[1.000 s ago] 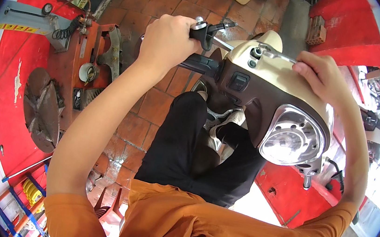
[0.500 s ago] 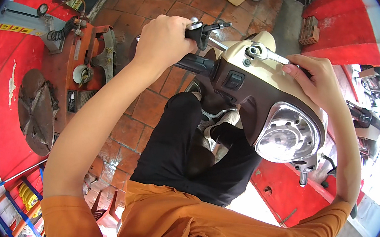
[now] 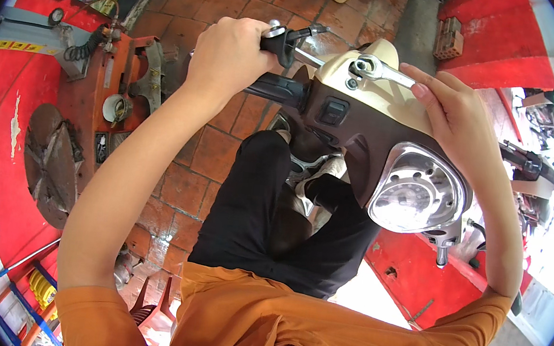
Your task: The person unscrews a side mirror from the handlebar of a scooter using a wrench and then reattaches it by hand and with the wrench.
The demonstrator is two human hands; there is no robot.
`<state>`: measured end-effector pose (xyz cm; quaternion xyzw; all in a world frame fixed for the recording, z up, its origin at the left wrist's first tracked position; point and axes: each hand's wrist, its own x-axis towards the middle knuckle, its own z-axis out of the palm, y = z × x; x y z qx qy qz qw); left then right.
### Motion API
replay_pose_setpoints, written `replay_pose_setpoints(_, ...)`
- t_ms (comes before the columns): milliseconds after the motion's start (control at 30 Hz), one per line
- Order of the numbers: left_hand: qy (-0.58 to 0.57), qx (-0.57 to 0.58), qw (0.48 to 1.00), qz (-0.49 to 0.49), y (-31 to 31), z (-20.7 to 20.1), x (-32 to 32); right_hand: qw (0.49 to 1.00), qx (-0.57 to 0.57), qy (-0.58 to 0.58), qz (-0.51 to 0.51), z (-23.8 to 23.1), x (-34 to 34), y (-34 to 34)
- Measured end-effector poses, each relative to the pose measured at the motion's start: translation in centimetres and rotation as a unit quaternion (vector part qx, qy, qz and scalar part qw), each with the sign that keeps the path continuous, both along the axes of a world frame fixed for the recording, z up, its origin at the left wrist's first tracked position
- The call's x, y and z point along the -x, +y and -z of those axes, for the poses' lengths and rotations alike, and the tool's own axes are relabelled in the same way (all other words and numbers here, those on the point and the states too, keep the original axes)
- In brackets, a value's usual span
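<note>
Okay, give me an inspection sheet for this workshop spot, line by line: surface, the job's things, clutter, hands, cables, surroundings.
Surface: brick floor, reddish pavers, worn and stained.
Job's things: scooter handlebar head, cream top over dark brown; round speedometer facing the camera; metal wrench set on a fitting on the cream cover.
Clutter: small pot on the orange machine; a brick on the red ramp edge.
Hands: left hand closed around the black handlebar grip; right hand on the wrench, fingers along its handle.
Cables: coiled hose on the machine.
Surroundings: orange tyre machine with turntable at left; red ramp at right.
</note>
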<state>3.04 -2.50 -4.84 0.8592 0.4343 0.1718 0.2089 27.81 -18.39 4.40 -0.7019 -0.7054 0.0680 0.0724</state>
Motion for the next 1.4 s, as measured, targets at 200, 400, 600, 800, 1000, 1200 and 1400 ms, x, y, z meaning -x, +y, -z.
replay_pose_setpoints(200, 0.013, 0.017, 1.000, -0.008, -0.1, -0.3, 0.0, 0.999, -0.038, -0.001, 0.004, 0.7, 0.4, -0.5)
replay_pose_setpoints(400, 0.044, 0.005, 0.999, -0.005, 0.1, -0.2, -0.1, 0.988, 0.093, 0.095, -0.083, 0.4, -3.1, 1.8)
replay_pose_setpoints(600, 0.032, 0.006, 0.999, 0.004, 0.1, 0.1, 0.0, 0.991, 0.002, 0.060, -0.116, 1.1, -2.3, 1.1)
replay_pose_setpoints(800, 0.040, -0.004, 0.999, -0.003, 0.1, 0.2, 0.2, 0.999, -0.039, -0.008, -0.015, 0.1, 1.1, 0.1)
replay_pose_setpoints(1000, 0.034, -0.009, 0.999, -0.002, 0.2, 0.1, -0.2, 0.997, -0.017, 0.077, -0.017, 1.3, -1.8, 1.3)
replay_pose_setpoints(1200, 0.029, 0.002, 1.000, -0.013, 0.2, 0.1, 0.0, 0.993, 0.035, 0.100, -0.053, 1.9, -3.1, 2.5)
replay_pose_setpoints(1400, 0.036, 0.005, 0.999, -0.007, 0.3, 0.2, 0.0, 0.997, -0.046, 0.060, -0.036, 1.9, -1.0, 1.1)
